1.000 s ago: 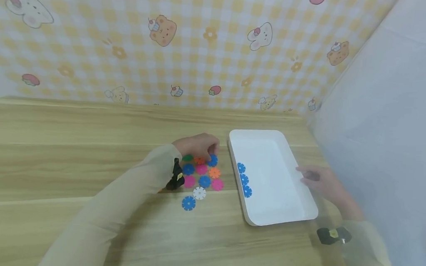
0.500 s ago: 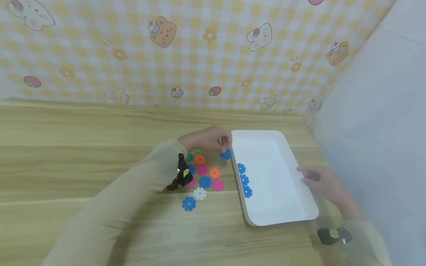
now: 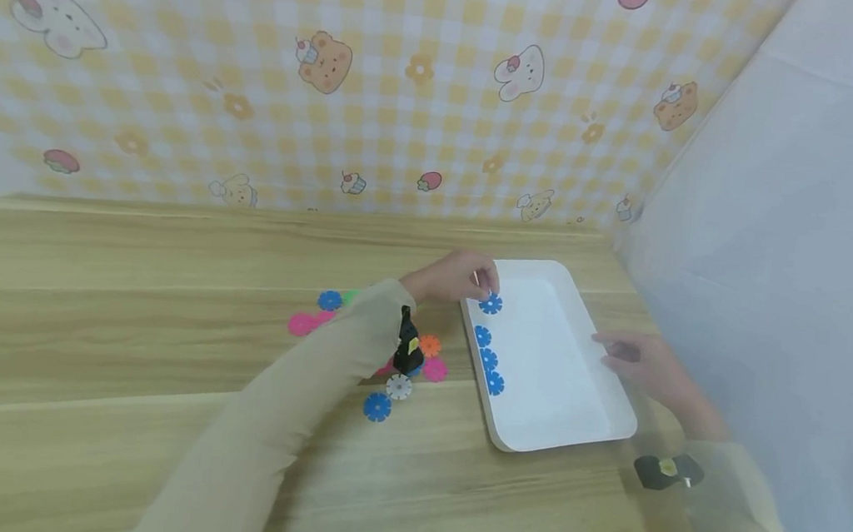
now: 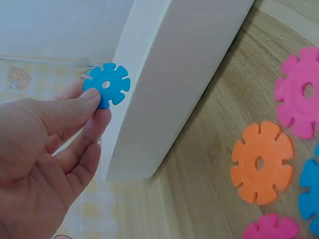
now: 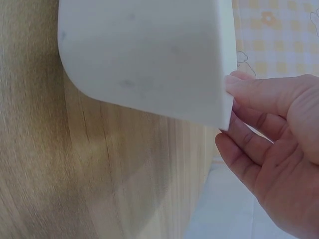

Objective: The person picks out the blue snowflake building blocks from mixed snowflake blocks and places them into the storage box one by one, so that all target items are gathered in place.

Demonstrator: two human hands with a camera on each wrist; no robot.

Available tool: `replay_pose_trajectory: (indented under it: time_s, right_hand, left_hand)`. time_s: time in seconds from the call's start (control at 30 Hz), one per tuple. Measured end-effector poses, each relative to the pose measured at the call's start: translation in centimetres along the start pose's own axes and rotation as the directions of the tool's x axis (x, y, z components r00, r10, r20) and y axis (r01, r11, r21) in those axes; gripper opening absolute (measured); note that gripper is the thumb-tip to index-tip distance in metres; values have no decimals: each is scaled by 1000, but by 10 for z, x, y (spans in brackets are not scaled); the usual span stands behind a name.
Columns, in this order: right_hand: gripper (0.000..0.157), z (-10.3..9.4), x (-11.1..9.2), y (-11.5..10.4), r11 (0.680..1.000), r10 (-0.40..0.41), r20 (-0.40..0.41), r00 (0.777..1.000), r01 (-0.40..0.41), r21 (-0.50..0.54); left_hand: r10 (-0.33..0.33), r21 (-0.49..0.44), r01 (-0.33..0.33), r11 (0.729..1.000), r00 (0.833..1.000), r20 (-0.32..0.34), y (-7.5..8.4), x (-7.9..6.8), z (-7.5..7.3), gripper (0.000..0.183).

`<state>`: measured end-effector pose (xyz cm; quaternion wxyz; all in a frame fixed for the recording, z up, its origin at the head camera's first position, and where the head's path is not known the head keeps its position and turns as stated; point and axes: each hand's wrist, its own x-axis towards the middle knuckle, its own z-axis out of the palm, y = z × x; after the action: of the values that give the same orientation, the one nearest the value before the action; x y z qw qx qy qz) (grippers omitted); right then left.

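Observation:
My left hand (image 3: 461, 277) pinches a blue notched disc (image 4: 117, 81) between thumb and fingertips, over the left wall of a white tray (image 3: 556, 343) near its far corner. The wrist view shows the disc tilted, its notched edge and central hole visible. Inside the tray, three more blue notched discs (image 3: 489, 359) lie in a row along the left wall. On the opposite long side, my right hand (image 3: 647, 367) grips the tray's rim, its thumb on the edge (image 5: 228, 94) and the other fingers around the outside.
Loose notched discs lie left of the tray: orange (image 3: 430, 346), pink (image 3: 435, 369), white (image 3: 398, 387) and several others. My left forearm covers part of this group. A checked cloth (image 3: 423, 115) hangs behind the table, and a white sheet (image 3: 795, 270) stands at the right.
My left hand has carried the blue disc rightward from the loose group to the tray's left wall. Discs formerly behind the left sleeve now show. The right hand stays at the rim.

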<state>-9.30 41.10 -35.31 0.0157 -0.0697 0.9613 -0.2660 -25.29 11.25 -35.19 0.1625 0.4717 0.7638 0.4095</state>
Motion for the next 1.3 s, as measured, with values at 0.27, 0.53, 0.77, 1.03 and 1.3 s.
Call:
replay_pose_trajectory:
  time_s: [0.27, 0.53, 0.77, 1.03, 1.3]
  right_hand:
    - [31, 0, 0, 0, 1000, 0, 3, 1000, 0, -10]
    - [31, 1, 0, 3, 1000, 4, 4, 1000, -4, 1]
    - [30, 1, 1, 4, 1000, 2, -3, 1000, -2, -2]
    - [31, 1, 1, 3, 999, 26, 9, 1000, -26, 20]
    - [31, 2, 2, 6, 1000, 19, 9, 1000, -19, 23]
  left_hand:
    - [-118, 61, 117, 991, 993, 18, -2, 15, 6, 10]
    - [-176, 223, 161, 961, 983, 48, 7, 17, 9, 12]
    - [-231, 331, 190, 924, 969, 87, 11, 19, 13, 23]
    - [-333, 389, 284, 876, 941, 63, 13, 22, 19, 27]
    - [-344, 450, 284, 846, 937, 55, 8, 25, 24, 16]
